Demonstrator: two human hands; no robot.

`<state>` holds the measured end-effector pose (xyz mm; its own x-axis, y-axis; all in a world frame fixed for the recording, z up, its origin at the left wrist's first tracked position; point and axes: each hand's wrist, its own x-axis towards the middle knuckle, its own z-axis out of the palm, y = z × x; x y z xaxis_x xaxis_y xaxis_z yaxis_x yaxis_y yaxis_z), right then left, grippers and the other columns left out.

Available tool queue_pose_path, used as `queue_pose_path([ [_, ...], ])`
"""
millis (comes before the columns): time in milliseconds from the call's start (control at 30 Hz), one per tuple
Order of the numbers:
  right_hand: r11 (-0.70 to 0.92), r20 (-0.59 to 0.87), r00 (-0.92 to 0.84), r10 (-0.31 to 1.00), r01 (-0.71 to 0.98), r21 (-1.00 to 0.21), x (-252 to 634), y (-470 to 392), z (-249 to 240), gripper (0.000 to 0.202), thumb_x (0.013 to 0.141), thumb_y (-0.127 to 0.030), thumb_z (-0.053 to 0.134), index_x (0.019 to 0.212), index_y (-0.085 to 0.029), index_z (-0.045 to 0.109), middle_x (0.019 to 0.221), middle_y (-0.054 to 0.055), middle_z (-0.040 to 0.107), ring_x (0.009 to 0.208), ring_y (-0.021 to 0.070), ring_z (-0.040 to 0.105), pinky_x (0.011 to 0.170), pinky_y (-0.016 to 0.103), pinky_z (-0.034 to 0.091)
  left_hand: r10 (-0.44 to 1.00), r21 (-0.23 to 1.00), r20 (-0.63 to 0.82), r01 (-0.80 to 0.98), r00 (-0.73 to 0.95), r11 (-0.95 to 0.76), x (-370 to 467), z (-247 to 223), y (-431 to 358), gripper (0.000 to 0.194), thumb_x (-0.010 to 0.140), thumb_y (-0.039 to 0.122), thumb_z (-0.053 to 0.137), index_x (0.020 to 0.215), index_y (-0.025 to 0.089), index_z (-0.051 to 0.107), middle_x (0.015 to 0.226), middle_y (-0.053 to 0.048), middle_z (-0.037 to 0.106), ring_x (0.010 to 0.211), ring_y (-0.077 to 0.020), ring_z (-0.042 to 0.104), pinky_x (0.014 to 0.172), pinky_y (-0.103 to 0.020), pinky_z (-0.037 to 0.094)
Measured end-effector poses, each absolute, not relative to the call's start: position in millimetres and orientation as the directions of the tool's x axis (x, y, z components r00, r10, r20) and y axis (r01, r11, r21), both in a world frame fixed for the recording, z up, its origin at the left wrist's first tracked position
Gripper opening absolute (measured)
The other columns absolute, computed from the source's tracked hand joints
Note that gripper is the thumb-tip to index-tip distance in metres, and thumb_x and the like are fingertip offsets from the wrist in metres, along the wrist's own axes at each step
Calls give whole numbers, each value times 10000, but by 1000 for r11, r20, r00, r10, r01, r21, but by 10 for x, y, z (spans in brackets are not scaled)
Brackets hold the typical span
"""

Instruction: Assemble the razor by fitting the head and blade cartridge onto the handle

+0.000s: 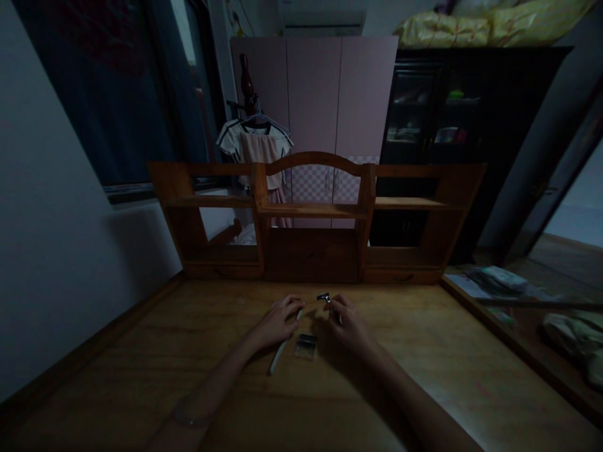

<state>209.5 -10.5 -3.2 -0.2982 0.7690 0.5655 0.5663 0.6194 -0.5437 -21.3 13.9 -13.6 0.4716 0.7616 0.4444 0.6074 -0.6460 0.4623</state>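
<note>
In the head view my right hand [346, 321] is closed around the handle of a razor [324, 297]. Its shiny T-shaped head points to the left, above the wooden surface. My left hand [281, 319] has its fingers closed over a thin pale stick [277, 359], whose lower end slants towards me along the tabletop. The stick's kind is too dim to tell. Between the hands lies a small clear case [306, 346] with something dark in its far part; neither hand touches it.
The wooden desktop [226, 389] carries a shelf unit [311, 213] along its far edge. A wall [61, 251] stands close on the left. Beyond the right edge lie a packet [504, 279] and pale cloth [575, 342]. Hanging clothes [259, 147] and wardrobes [313, 100] are behind.
</note>
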Motion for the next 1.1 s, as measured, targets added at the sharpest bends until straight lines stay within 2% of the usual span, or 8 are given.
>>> queue_pose_path([
  [167,582,526,-287,801,581,-569,2072,-143,-19,173,815,-132,487,922,-190,611,954,48,541,843,160,535,747,261,411,775,483,439,608,454,-630,-234,-151,148,344,795,226,532,1126,247,621,1228,-65,534,1155,-206,461,1010,-349,333],
  [333,563,522,-272,809,615,-552,2125,-99,-20,144,804,-130,474,867,-186,591,911,32,524,776,145,521,713,251,401,792,494,435,622,428,-608,-265,-21,187,245,853,303,481,925,235,705,1008,-55,645,997,-194,535,948,-341,366],
  [500,581,549,-269,792,611,-538,2192,-60,1,165,805,-113,443,882,-182,572,921,37,514,780,145,517,721,252,396,823,582,510,605,248,-543,-65,174,307,246,844,326,492,848,193,699,945,-74,649,953,-197,554,914,-334,388],
  [600,579,548,-272,791,624,-525,2196,-72,28,190,801,-105,430,909,-188,562,943,42,517,774,148,518,718,255,396,872,784,476,393,115,-480,136,145,364,252,825,344,520,913,174,685,976,-82,657,939,-196,584,885,-324,425],
  [700,581,561,-268,783,636,-508,2184,-80,41,229,803,-104,416,975,-200,531,947,45,531,784,157,522,711,258,394,957,964,266,-52,112,-262,248,18,373,288,805,351,551,975,146,663,1035,-100,665,946,-206,617,883,-343,461],
  [800,565,564,-247,788,653,-503,2168,-59,19,246,810,-120,412,1031,-202,481,901,44,555,765,166,532,681,257,390,956,917,79,-398,284,43,245,-81,359,307,824,342,536,1013,130,652,1159,-125,623,1070,-220,584,946,-349,452],
  [933,554,558,-241,795,662,-504,2150,-22,-15,297,813,-138,433,1104,-194,447,934,63,591,804,179,562,700,269,406,939,843,8,-508,344,179,223,-96,331,307,836,340,549,1008,111,659,1190,-138,606,1125,-218,554,990,-324,436],
  [1100,626,579,-304,757,593,-507,2116,-52,35,325,827,-123,448,1135,-227,459,1066,51,597,964,174,559,821,294,413,934,863,106,-498,341,84,296,-82,234,282,786,263,635,1016,103,663,1151,-124,632,1103,-228,569,1020,-354,408],
])
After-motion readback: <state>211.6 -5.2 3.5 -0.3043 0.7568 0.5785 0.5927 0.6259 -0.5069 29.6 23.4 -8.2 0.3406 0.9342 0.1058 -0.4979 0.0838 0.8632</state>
